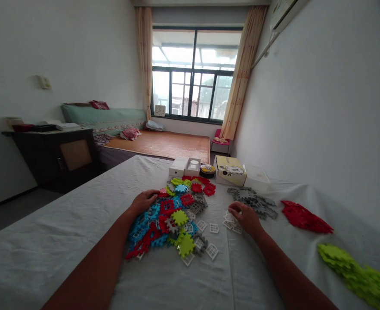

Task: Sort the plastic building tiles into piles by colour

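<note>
We rest our left hand [144, 201] palm down on the far left edge of the mixed pile [173, 219], a heap of blue, red, green and grey interlocking tiles spread over the white sheet [63, 241]. Its fingers curve over a red tile at the pile's rim, and we cannot tell whether they grip it or merely lie on it.

Our right hand [246, 217] sits to the right of that heap, knuckles up and fingers bent down onto a small cluster of white window pieces [230, 223]. The fingertips are hidden from us, so whether one piece is pinched we cannot say. More white pieces lie loose between the two hands.

Just beyond the right hand lies a grey pile [254, 199]. Further right we see a red pile [302, 217] and, nearer us, a green pile [357, 275], each sorted by colour. At the sheet's far edge stand a yellow box [230, 170], two white boxes [185, 166] and a round tin [207, 170].
</note>
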{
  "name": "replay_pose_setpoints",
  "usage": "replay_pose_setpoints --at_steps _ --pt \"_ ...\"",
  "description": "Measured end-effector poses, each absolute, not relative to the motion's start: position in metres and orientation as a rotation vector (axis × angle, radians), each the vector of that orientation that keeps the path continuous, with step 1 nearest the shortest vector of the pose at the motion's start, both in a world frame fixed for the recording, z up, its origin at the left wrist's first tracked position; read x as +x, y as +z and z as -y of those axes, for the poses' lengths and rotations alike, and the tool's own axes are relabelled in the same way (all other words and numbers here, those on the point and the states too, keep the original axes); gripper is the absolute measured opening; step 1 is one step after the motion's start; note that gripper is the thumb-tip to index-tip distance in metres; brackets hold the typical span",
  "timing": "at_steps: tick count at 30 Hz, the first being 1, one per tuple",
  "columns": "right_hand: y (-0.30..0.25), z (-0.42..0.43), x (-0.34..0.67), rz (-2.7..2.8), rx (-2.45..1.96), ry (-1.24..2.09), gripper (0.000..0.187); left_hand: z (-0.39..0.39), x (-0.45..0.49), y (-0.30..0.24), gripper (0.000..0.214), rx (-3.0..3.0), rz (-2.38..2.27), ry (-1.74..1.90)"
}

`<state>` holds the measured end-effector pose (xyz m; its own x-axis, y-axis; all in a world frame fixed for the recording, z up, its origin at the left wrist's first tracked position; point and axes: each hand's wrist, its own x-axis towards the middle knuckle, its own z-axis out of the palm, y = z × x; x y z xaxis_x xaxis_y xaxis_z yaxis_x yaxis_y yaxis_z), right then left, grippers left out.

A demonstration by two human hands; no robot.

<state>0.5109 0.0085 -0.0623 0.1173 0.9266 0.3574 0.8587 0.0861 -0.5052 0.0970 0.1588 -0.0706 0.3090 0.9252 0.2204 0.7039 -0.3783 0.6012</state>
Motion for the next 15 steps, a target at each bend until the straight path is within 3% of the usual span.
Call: replay_pose_setpoints --at_steps 4,10,15 --pt "-0.058 -0.003 0.494 1.845 -1.708 -0.063 0.021 -0.157 0.098 -0.068 0.047 2.178 -1.444 0.774" --pt "-0.044 0.012 0.458 2.299 -1.524 0.254 0.023 -0.155 0.098 -0.066 0.045 2.177 -1.457 0.781" --pt "-0.043 0.015 0.447 2.349 -1.568 0.149 0.019 -0.158 0.097 -0.067 0.047 2.190 -1.453 0.750"
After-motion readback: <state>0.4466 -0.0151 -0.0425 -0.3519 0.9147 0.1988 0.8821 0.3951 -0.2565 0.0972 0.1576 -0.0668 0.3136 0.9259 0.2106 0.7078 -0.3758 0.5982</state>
